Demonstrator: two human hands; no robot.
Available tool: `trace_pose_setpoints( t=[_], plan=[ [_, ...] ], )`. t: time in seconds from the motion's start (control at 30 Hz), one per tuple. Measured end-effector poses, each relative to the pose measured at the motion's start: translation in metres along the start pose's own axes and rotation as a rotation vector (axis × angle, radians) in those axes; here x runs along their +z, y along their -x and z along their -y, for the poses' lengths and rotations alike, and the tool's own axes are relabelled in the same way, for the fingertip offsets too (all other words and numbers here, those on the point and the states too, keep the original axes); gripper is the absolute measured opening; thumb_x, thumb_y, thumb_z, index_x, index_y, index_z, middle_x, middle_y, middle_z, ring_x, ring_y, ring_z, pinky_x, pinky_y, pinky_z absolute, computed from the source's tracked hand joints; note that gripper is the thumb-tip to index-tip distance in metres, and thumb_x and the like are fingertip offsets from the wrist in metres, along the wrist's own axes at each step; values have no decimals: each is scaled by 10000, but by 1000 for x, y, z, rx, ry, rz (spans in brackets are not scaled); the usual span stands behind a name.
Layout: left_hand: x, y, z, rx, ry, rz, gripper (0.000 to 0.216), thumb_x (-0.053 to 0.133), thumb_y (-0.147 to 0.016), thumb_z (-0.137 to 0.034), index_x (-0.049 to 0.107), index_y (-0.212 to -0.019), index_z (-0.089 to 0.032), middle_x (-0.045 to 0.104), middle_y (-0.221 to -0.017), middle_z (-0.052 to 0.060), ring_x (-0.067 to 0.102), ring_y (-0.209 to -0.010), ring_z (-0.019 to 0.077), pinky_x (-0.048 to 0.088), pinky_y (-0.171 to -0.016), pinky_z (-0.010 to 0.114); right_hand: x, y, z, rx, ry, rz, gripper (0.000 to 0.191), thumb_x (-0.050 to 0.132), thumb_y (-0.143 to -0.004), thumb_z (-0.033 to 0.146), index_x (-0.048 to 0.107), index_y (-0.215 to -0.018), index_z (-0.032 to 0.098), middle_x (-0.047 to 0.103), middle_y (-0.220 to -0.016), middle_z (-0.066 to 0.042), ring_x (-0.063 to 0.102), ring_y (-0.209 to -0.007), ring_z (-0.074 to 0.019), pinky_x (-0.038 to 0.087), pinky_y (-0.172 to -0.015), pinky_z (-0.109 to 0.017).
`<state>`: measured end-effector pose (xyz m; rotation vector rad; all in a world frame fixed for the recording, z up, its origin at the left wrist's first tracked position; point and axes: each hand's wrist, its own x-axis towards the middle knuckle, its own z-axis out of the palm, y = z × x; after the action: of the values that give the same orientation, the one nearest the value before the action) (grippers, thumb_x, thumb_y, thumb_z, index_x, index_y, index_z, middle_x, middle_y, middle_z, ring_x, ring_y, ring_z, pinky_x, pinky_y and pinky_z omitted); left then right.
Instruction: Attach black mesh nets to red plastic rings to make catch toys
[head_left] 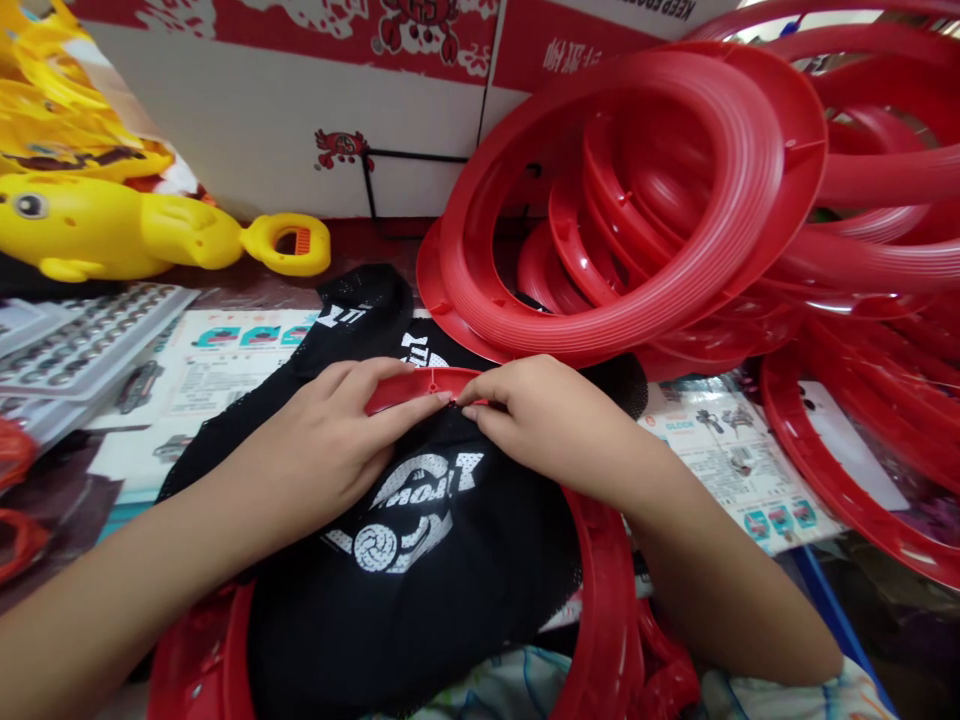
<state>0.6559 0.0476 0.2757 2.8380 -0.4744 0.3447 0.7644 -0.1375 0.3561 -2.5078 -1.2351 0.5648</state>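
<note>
A red plastic ring (607, 600) lies before me, partly in my lap, with black fabric (495, 560) with white printed lettering and a ball picture spread across it. At the ring's far edge, my left hand (330, 430) is closed over the rim, with an outstretched finger pressing near a small hole. Just to its right, my right hand (540, 420) pinches at the same edge, where the fabric meets the rim. Its fingertips are close together; any small piece between them is too hidden to make out. More of the black cloth runs under the left forearm and beyond the ring.
Large red rings (630, 330) are piled at the back right. A yellow duck-like plastic toy (97, 230) lies at the left, above a grey tray (142, 330) of small round metal parts. Printed cardboard sheets (720, 450) cover the table, and a red-and-white carton (247, 110) stands behind.
</note>
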Motion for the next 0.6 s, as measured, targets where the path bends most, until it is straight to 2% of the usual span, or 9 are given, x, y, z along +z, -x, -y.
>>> trace_pose_setpoints(
  t=[0.17, 0.4, 0.6],
  plan=[
    [1, 2, 2, 12, -5, -9, 475, 432, -895, -134, 477, -1357, -237, 428, -1311, 166, 457, -1163, 361, 450, -920, 538, -10, 2, -9, 21, -109, 35, 129, 606, -867, 146, 685, -962, 184, 667, -837, 11, 578, -689, -102, 363, -609, -207],
    [2, 4, 3, 62, -12, -51, 546, 437, -875, -102, 432, -1373, -326, 383, -1344, 143, 455, -1186, 367, 453, -919, 554, -12, 3, -12, 1, -108, 2, 183, 546, -807, 62, 622, -937, 166, 628, -794, 28, 531, -655, -95, 334, -615, -209],
    [1, 5, 3, 39, 9, 31, 559, 440, -880, -121, 421, -1390, -349, 316, -1401, 134, 415, -1231, 402, 428, -949, 586, -11, 3, -11, 12, -96, -18, 152, 548, -805, 56, 597, -905, 159, 617, -774, 26, 515, -663, -101, 318, -617, -215]
  ],
)
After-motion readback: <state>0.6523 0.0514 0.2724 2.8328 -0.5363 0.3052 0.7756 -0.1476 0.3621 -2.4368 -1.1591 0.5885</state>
